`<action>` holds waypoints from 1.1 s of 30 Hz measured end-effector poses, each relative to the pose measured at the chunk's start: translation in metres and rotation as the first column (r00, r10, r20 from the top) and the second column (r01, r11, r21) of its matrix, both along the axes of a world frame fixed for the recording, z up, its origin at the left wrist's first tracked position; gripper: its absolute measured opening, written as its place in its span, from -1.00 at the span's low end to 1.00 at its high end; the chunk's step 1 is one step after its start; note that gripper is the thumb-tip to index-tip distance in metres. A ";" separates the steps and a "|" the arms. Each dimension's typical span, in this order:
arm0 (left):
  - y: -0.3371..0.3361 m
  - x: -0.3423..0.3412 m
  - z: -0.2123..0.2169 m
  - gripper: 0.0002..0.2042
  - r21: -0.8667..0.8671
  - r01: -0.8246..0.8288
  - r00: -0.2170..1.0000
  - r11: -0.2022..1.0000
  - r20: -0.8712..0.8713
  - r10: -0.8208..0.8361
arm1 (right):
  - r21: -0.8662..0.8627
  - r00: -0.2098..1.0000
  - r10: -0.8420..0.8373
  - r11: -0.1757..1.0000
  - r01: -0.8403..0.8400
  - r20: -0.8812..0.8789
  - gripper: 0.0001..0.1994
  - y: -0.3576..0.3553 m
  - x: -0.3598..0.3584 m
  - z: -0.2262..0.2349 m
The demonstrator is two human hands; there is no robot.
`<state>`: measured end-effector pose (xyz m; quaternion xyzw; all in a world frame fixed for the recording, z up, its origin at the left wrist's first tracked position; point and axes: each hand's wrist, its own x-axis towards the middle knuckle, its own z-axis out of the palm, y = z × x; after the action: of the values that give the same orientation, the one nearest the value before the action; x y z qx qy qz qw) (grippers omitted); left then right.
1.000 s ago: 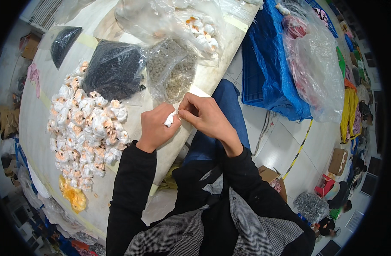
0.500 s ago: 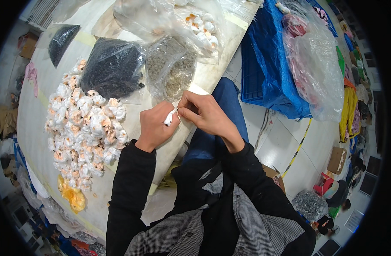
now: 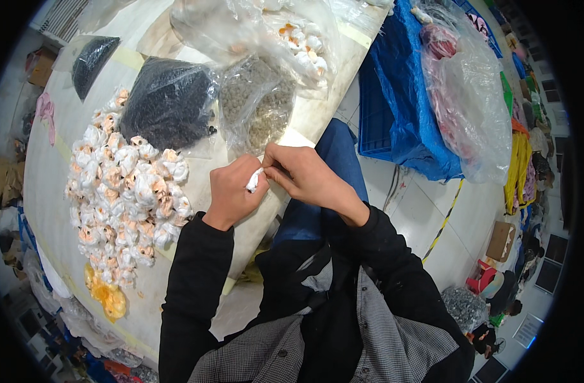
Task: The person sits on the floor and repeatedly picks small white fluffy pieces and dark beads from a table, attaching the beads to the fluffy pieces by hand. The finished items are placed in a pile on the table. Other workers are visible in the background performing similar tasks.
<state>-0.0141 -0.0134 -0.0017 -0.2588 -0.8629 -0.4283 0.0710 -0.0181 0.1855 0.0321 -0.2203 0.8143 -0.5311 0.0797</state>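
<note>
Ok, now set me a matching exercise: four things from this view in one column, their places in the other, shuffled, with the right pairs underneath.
Things
1. Beige bits
2. Blue sheet
3. White piece
4. Yellow piece

Places
A. held in the left hand
B. at the near end of the pale pile
C. in a clear bag just beyond the left hand
D. off the table, to its right

Pairs: 1-C, 2-D, 3-A, 4-B

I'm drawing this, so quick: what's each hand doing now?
Left hand: closed, holding a small white piece.
Right hand: closed, pinched beside that piece; can't tell if anything's held.
</note>
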 end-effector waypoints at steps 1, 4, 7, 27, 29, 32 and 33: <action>-0.001 0.000 0.000 -0.89 0.001 0.002 1.000 1.000 0.004 -0.002 | 0.005 0.999 -0.009 1.000 0.010 -0.031 -0.87 -0.001 0.000 -0.001; -0.001 -0.001 0.000 -0.89 0.014 0.002 1.000 1.000 0.007 -0.003 | 0.018 1.000 0.007 1.000 -0.007 -0.015 -0.90 0.002 -0.002 -0.003; 0.001 0.000 0.003 -0.90 0.040 -0.012 0.999 0.999 0.035 0.011 | -0.086 0.997 -0.010 0.996 0.016 0.070 -0.91 0.003 -0.002 -0.009; 0.000 0.003 0.005 -0.81 0.298 -0.146 0.969 0.943 0.236 0.075 | -0.336 0.769 -0.570 0.813 0.475 -0.290 -0.92 -0.038 0.022 -0.062; -0.002 0.002 0.004 -0.80 0.321 -0.181 0.965 0.930 0.240 0.105 | -0.336 0.771 -0.564 0.817 0.469 -0.296 -0.92 -0.040 0.022 -0.063; -0.006 0.002 0.010 -0.81 0.376 -0.195 0.975 0.906 0.176 0.137 | -0.308 0.782 -0.541 0.836 0.455 -0.311 -0.91 -0.039 0.023 -0.062; -0.010 -0.001 0.019 -0.83 0.365 -0.183 0.982 0.913 0.105 0.155 | -0.300 0.782 -0.535 0.840 0.452 -0.320 -0.91 -0.038 0.023 -0.062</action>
<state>-0.0153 -0.0239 0.0176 -0.1489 -0.7869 -0.5858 0.1239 0.0049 0.1470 -0.0296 -0.1067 0.7825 -0.5599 -0.2505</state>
